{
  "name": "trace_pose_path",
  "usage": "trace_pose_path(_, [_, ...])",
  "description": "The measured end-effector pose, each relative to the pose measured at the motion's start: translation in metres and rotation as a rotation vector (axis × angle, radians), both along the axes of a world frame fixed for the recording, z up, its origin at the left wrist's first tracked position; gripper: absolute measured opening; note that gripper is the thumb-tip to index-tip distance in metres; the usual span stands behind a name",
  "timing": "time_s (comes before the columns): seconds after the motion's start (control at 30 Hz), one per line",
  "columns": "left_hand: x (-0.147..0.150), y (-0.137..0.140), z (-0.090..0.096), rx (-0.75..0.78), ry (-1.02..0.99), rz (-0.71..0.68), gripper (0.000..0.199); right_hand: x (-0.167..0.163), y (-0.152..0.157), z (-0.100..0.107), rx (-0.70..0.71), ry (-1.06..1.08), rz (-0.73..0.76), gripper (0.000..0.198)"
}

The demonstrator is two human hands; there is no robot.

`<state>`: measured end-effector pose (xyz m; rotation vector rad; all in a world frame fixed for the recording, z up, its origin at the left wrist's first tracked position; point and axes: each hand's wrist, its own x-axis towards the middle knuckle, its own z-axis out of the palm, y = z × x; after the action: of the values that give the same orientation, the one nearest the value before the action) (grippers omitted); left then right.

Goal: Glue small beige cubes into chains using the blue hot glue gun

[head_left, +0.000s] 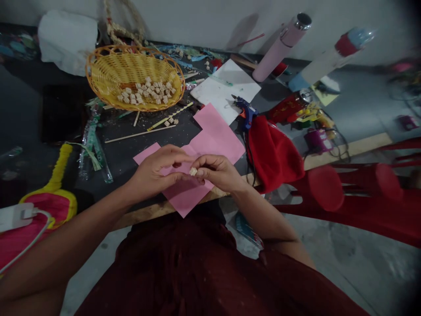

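My right hand [219, 172] pinches a small beige woven cube [193, 171] between thumb and fingers. Facing it, my left hand [161, 168] has its fingers curved and its thumb apart from them. The left thumb tip comes close to the cube; whether it touches cannot be made out. Under both hands lies a creased pink paper sheet [219, 136], reaching over the table's wooden front edge. Similar cubes are heaped in a yellow wicker basket [108, 72] behind my hands, and a few loose cubes [171, 121] rest on the table.
A blue glue gun [246, 109] lies on white paper [226, 83], beside a red cloth [274, 153]. A pink flask [279, 50], a bottle [325, 61] and a red can [289, 105] stand at right. Thin sticks [141, 134] lie ahead; a red chair [355, 197] is at right.
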<state>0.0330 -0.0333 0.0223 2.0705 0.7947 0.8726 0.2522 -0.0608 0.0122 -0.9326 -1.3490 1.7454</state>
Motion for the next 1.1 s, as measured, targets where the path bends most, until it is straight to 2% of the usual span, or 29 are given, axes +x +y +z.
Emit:
trace_pose_path(0.1, [-0.008, 0.010, 0.000, 0.047, 0.210, 0.094, 0.027, 0.007, 0.010, 0.000, 0.260, -0.303, -0.151, 0.022])
trace_pose_path(0.17, [-0.013, 0.016, -0.003, 0.133, 0.369, 0.083, 0.022, 0.009, 0.019, -0.003, 0.460, -0.534, -0.229, 0.017])
trace_pose_path(0.27, [-0.017, 0.020, -0.011, 0.259, 0.501, -0.004, 0.024, 0.006, 0.027, -0.012, 0.695, -0.768, -0.205, 0.014])
trace_pose_path(0.33, [-0.018, 0.019, -0.016, 0.313, 0.552, -0.036, 0.026, 0.002, 0.029, -0.019, 0.769, -0.863, -0.173, 0.016])
trace_pose_path(0.53, [-0.016, 0.017, -0.024, 0.387, 0.608, -0.042, 0.029, -0.007, 0.026, -0.031, 0.776, -1.045, -0.190, 0.021])
trace_pose_path(0.83, [-0.017, 0.018, -0.029, 0.383, 0.617, -0.057, 0.028, -0.006, 0.025, -0.033, 0.800, -1.083, -0.174, 0.022])
trace_pose_path(1.1, [-0.017, 0.019, -0.030, 0.318, 0.580, -0.065, 0.029, -0.006, 0.025, -0.037, 0.814, -1.069, -0.176, 0.019])
